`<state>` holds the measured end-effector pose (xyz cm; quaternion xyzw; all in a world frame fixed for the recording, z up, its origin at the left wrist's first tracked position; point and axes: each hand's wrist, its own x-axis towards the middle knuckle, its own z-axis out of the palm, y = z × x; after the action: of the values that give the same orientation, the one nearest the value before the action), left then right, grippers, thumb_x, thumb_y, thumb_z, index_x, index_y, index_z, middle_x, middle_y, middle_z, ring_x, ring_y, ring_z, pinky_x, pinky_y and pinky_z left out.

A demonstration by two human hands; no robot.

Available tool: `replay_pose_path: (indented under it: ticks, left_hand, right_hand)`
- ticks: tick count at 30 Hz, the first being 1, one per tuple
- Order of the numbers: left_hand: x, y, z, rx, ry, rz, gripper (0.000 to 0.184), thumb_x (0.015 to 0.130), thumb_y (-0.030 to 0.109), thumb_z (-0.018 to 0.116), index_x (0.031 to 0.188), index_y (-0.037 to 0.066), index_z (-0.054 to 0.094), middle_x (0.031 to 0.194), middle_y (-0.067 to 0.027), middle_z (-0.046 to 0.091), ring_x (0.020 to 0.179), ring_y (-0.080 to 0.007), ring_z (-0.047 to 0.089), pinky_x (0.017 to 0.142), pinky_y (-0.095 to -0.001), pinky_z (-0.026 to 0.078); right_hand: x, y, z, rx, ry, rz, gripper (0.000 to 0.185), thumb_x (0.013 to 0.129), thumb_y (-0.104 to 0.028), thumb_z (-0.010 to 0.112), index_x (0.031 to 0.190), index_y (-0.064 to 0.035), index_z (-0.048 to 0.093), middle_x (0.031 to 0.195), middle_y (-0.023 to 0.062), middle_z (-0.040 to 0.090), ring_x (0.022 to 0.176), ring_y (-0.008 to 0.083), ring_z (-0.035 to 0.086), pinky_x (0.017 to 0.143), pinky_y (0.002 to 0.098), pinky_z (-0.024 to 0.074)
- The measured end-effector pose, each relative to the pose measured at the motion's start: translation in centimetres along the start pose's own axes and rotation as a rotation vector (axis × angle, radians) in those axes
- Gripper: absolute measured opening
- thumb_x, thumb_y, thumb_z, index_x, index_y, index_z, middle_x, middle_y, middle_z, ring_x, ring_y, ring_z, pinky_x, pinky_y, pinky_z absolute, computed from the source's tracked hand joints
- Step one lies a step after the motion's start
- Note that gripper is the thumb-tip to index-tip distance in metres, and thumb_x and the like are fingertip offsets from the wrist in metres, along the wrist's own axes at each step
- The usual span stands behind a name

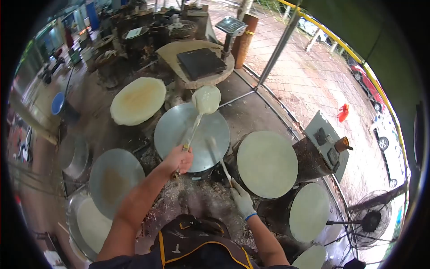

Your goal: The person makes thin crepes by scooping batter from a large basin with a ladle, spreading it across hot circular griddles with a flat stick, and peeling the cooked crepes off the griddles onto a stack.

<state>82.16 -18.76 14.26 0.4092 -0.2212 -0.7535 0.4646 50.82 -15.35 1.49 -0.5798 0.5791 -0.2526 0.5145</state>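
My bare left hand (180, 159) is closed round the handle of a ladle (207, 99), whose bowl holds pale batter above the far edge of a round metal griddle (172, 127). In a white glove, my right hand (242, 201) grips a thin stick (225, 169) that reaches over the same griddle's right side; its far end is blurred. The griddle's surface shows bare metal. Right of it, a pale round sheet of batter (267, 164) covers another griddle. A browned flatbread (138, 101) lies at the upper left.
A metal griddle (116, 183) with a brown patch and a large pan of batter (94, 224) stand left. More batter-covered griddles (309, 212) are at lower right, near a fan (371, 221). Ahead are a wooden slab (179, 49) and a scale (231, 26). A wire fence runs right.
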Motion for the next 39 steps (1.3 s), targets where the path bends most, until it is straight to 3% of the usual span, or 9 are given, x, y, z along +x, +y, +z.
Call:
replay_pose_path:
  ticks: [6,8,11,14,20,26,31,35,39]
  left_hand:
    - [9.4,-4.1,-5.5,0.405,0.097,-0.017,0.017,0.082,0.003,0.05,0.096,0.006,0.041,0.061,-0.0031,0.044,0.041,-0.0122,0.04,0.036,-0.0297,0.033]
    - [12.4,-5.8,-8.0,0.626,0.158,-0.047,0.02,0.082,0.004,0.05,0.1,0.004,0.042,0.064,-0.0078,0.05,0.045,-0.0201,0.049,0.042,-0.0357,0.042]
    - [16.1,-8.9,-13.7,1.339,0.318,0.535,0.027,0.081,0.007,0.052,0.105,0.001,0.043,0.077,-0.0179,0.06,0.068,-0.0366,0.061,0.064,-0.0465,0.049]
    - [14.9,-3.1,-12.1,1.454,0.337,0.071,0.031,0.082,0.011,0.054,0.109,0.0,0.042,0.09,-0.0247,0.062,0.091,-0.0457,0.059,0.082,-0.051,0.045]
    - [13.6,2.8,-12.5,1.602,0.37,0.001,0.029,0.086,0.013,0.052,0.111,0.001,0.043,0.095,-0.0259,0.063,0.095,-0.0443,0.06,0.082,-0.0517,0.046]
    - [13.9,2.2,-17.7,1.702,0.353,0.073,0.029,0.088,0.014,0.051,0.114,0.002,0.045,0.095,-0.0231,0.063,0.092,-0.0409,0.062,0.08,-0.0502,0.048]
    - [12.6,3.7,-19.0,1.676,0.455,0.052,0.043,0.086,0.013,0.054,0.127,0.006,0.043,0.109,-0.0261,0.056,0.096,-0.041,0.06,0.079,-0.0476,0.049]
    - [10.5,4.2,-20.9,1.78,0.5,0.197,0.055,0.082,0.012,0.058,0.135,0.011,0.041,0.11,-0.025,0.049,0.094,-0.0409,0.058,0.078,-0.0452,0.048]
    - [9.0,3.8,-23.6,1.843,0.551,0.301,0.064,0.079,0.008,0.061,0.139,0.015,0.039,0.1,-0.0186,0.045,0.088,-0.0375,0.056,0.075,-0.0449,0.048]
  right_hand:
    - [6.6,-1.2,8.0,0.584,0.375,0.136,0.048,0.095,-0.025,0.051,0.141,-0.0191,0.042,0.078,-0.0017,0.054,0.064,0.0046,0.046,0.057,0.02,0.0413]
    - [7.3,-1.6,10.1,0.34,0.438,0.121,0.047,0.094,-0.029,0.051,0.139,-0.0189,0.044,0.092,0.0107,0.064,0.072,0.0201,0.06,0.066,0.0314,0.0481]
    - [7.3,-2.7,10.7,-0.156,0.421,0.214,0.047,0.092,-0.034,0.049,0.138,-0.0222,0.044,0.116,0.0248,0.058,0.104,0.0401,0.058,0.088,0.0425,0.0459]
    - [8.6,-4.0,11.2,-0.107,0.455,0.261,0.046,0.092,-0.026,0.051,0.135,-0.0113,0.047,0.121,0.0218,0.058,0.109,0.0343,0.059,0.092,0.0361,0.0445]
    - [13.5,-8.7,11.9,0.392,0.295,0.306,0.048,0.093,-0.034,0.05,0.133,-0.008,0.05,0.101,0.01,0.064,0.083,0.0156,0.057,0.074,0.0283,0.0452]
    - [14.7,-5.8,16.4,0.022,0.38,0.096,0.055,0.09,-0.039,0.051,0.133,-0.0039,0.049,0.112,0.0177,0.064,0.098,0.0234,0.061,0.085,0.032,0.046]
    - [16.3,-3.9,14.8,0.351,0.385,0.181,0.047,0.089,-0.033,0.056,0.133,-0.0159,0.052,0.098,0.0126,0.066,0.076,0.0143,0.06,0.064,0.0281,0.0486]
    - [17.6,-3.6,18.3,-0.28,0.523,-0.018,0.04,0.093,-0.03,0.052,0.132,-0.0191,0.054,0.096,0.008,0.066,0.07,0.011,0.059,0.057,0.0241,0.0467]
    - [18.6,-9.4,15.0,0.322,0.128,0.359,0.035,0.094,-0.03,0.054,0.128,-0.0213,0.058,0.075,0.0001,0.061,0.049,0.0054,0.045,0.042,0.0229,0.0372]
